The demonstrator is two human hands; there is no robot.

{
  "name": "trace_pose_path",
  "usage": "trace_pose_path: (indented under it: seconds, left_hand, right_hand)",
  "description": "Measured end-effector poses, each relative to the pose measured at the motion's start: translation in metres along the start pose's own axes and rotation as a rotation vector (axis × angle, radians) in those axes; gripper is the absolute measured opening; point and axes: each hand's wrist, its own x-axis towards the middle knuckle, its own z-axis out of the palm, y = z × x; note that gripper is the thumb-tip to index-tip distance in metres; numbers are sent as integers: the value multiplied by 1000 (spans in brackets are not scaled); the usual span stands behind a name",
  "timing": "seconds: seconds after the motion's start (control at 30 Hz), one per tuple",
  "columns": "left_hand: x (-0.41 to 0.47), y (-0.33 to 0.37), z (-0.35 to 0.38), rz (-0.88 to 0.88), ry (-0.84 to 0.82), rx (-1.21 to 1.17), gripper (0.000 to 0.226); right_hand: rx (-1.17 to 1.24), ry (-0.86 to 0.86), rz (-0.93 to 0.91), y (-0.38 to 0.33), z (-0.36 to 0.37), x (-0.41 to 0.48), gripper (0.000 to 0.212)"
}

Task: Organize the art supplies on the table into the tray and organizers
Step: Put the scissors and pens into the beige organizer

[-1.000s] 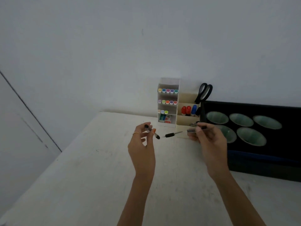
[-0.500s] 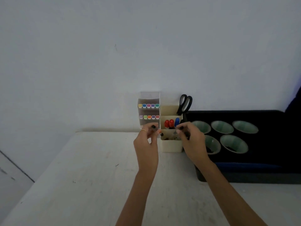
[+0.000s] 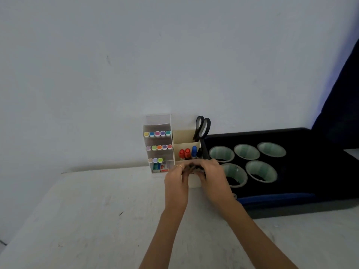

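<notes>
Nothing here reads clearly; the small red-and-white packet low in the marker rack bears print too blurred.

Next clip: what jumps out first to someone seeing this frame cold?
The left hand and right hand meet at the front of the cream organizer by the wall, pinching blurred dark items. Left of it stands a marker rack with pastel caps; to its right lies a black tray holding five pale green cups.
</notes>
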Motion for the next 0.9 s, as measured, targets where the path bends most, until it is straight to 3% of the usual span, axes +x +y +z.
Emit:
trace_pose_path:
  seconds: [0.13,0.27,0.47,0.67,0.9]
  left_hand:
    - [7,0,5,-5,-133,-88,30]
    - [11,9,2,64,-233,20,32]
    - [2,28,-12,144,-250,110,48]
    - [-18,69,-26,42,-91,-223,36]
    - [-58,124,-11,30,-240,-517,24]
  right_hand:
    - [19,82,27,-1,-2,-1,32]
    - [74,104,113,0,-4,-2,41]
    - [26,194,79,-10,-15,-6,40]
    - [215,326,188,-28,-45,-38,26]
    - [373,488,356,-40,-96,-101,22]
